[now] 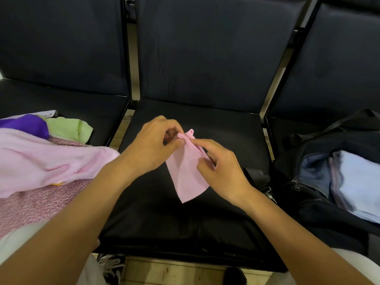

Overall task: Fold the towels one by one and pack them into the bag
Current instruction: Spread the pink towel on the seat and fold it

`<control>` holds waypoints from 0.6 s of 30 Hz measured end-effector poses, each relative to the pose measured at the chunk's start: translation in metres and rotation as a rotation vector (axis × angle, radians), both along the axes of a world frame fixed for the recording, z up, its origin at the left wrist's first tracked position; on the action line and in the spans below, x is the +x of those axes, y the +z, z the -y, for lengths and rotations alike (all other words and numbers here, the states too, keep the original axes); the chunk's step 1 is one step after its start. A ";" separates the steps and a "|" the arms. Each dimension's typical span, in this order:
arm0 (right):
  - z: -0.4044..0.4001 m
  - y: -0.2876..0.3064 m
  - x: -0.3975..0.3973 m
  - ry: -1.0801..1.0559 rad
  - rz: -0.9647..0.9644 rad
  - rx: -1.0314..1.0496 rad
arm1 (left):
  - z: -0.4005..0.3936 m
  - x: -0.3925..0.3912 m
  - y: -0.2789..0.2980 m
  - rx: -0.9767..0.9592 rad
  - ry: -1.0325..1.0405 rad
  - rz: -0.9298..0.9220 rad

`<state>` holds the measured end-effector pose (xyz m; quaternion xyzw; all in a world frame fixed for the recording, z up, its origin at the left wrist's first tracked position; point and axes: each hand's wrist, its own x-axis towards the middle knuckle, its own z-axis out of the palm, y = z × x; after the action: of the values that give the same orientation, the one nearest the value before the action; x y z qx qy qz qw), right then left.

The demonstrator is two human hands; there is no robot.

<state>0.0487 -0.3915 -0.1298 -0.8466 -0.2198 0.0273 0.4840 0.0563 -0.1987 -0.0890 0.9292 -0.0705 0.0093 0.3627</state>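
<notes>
The dark bag [329, 182] on the right-hand seat runs off the frame edge, its open top showing blurred pale-blue folded cloth [355, 186]. Over the middle seat [185, 219], the left hand [156, 145] pinches the top corner of a small pink towel [187, 173]; the right hand [218, 161] pinches its right edge. The towel hangs folded, narrow and creased. Unfolded towels [41, 161] heap on the left seat.

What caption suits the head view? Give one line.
Both hands pinch a pink towel over the seat, bag alongside.
</notes>
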 end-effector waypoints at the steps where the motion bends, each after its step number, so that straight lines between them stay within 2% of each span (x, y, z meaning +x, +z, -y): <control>1: 0.000 0.000 0.001 0.001 0.014 -0.002 | -0.003 0.001 0.000 0.007 -0.022 -0.001; 9: 0.000 -0.002 0.004 0.021 0.095 0.015 | -0.011 0.005 0.006 -0.140 -0.154 -0.140; 18: 0.001 0.001 0.002 0.000 0.037 -0.012 | -0.008 0.006 0.010 -0.205 -0.110 -0.130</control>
<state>0.0507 -0.3929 -0.1287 -0.8498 -0.2288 0.0129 0.4748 0.0620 -0.1903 -0.0788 0.8807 -0.0964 -0.0635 0.4594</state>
